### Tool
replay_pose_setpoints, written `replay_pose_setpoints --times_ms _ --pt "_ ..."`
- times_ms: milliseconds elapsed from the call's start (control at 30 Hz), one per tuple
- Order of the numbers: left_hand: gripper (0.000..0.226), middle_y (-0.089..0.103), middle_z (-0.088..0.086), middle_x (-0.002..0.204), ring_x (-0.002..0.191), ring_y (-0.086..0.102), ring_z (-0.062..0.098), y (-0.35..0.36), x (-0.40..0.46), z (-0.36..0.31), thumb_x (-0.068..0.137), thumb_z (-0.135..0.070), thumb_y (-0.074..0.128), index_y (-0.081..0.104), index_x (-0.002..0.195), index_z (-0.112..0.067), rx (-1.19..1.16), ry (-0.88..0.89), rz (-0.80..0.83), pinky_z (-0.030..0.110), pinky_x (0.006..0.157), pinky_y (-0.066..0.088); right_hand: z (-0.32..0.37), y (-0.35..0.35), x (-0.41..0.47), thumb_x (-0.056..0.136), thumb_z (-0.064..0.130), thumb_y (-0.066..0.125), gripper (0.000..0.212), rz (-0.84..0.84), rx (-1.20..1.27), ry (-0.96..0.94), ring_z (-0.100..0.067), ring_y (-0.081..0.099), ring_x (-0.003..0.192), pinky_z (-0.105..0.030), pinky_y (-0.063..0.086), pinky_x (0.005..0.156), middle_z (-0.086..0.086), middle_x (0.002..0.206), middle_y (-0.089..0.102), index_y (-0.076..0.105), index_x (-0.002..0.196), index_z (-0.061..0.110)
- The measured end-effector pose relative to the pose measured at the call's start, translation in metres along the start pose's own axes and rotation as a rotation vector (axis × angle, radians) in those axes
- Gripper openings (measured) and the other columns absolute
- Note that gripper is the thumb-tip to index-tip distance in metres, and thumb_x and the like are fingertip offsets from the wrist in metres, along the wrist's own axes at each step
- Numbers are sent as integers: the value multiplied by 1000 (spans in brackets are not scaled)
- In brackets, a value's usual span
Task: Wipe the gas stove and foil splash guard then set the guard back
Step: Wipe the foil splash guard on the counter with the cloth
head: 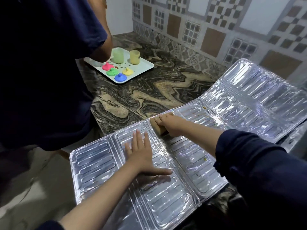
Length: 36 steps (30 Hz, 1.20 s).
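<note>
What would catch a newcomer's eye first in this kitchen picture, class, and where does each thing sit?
The shiny foil splash guard lies unfolded across the foreground, its far end curving up toward the tiled wall. On it, the left hand presses flat while the right hand grips a tan sponge. Further back on the marbled counter, a white tray holds bright pink, green, yellow and blue lumps.

Far left on the marbled counter (149, 90), a white tray (144, 68) holds 2 cups and 4 coloured lids; a second person (41, 72) stands beside it.
</note>
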State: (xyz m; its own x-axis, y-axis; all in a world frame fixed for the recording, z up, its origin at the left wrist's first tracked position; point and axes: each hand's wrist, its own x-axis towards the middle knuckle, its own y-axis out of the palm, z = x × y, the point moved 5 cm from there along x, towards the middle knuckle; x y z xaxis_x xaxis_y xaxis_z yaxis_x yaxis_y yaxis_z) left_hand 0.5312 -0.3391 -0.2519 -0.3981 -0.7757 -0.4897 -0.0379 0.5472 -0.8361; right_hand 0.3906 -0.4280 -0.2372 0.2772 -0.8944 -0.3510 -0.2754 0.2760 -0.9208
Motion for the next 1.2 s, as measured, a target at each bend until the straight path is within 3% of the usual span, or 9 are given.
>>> replay_pose_setpoints --times_ms 100,267,433,600,733,967,1067,1133,1200 --pt "162 -45 15 144 134 -41 31 4 10 -25 40 -91 61 -32 143 -8 28 65 13 64 106 -17 1 -1 1 85 9 53 61 19 -26 3 -35 44 128 -43 42 102 -16 146 36 31 142 9" --pt "166 -49 13 141 133 -42 32 13 19 -30 34 -92 61 -33 141 -7 99 6 109 71 102 -14 -1 -6 -3 83 12 56 58 21 -44 -21 -34 49 123 -41 43 100 -15 137 46 38 138 11" --pt "167 -54 11 137 130 -46 30 13 18 -30 33 -93 60 -37 139 -8 104 -15 150 70 102 -15 -3 -3 -34 75 18 66 52 83 -8 -60 -33 59 102 -35 50 83 -11 118 60 51 125 16" --pt "169 -55 10 136 130 -46 29 13 21 -28 28 -94 59 -37 139 -10 94 -19 141 70 102 -13 2 13 -88 72 18 68 49 227 50 -90 -30 61 99 -32 50 82 -7 109 64 56 120 20" --pt "169 -54 9 137 131 -45 29 13 21 -30 29 -93 61 -36 140 -10 84 -14 148 71 102 -12 10 13 -131 83 11 59 40 355 79 -143 -28 58 105 -22 34 74 -8 116 63 57 123 16" --pt "168 -57 9 133 129 -47 28 12 18 -30 32 -90 65 -38 139 -11 69 -31 186 73 101 -11 18 14 -169 82 5 55 57 594 28 -222 -31 56 103 -24 33 72 -14 120 60 50 135 22" --pt "167 -57 9 132 129 -47 29 11 16 -31 32 -91 64 -38 138 -10 73 -26 189 73 100 -11 15 26 -179 81 2 53 51 716 112 -164 -25 52 84 -24 33 71 -18 112 63 57 129 21" --pt "167 -57 10 133 128 -48 30 11 15 -30 33 -91 63 -39 137 -10 75 -23 189 73 100 -11 14 33 -186 82 3 50 43 784 177 -122 -19 45 76 -26 34 69 -19 96 62 63 121 15" --pt "168 -56 10 134 128 -48 29 11 14 -30 31 -92 62 -39 137 -10 71 -21 187 74 100 -11 13 36 -191 84 4 50 38 825 192 -99 -18 41 76 -27 34 68 -8 79 52 65 117 10"
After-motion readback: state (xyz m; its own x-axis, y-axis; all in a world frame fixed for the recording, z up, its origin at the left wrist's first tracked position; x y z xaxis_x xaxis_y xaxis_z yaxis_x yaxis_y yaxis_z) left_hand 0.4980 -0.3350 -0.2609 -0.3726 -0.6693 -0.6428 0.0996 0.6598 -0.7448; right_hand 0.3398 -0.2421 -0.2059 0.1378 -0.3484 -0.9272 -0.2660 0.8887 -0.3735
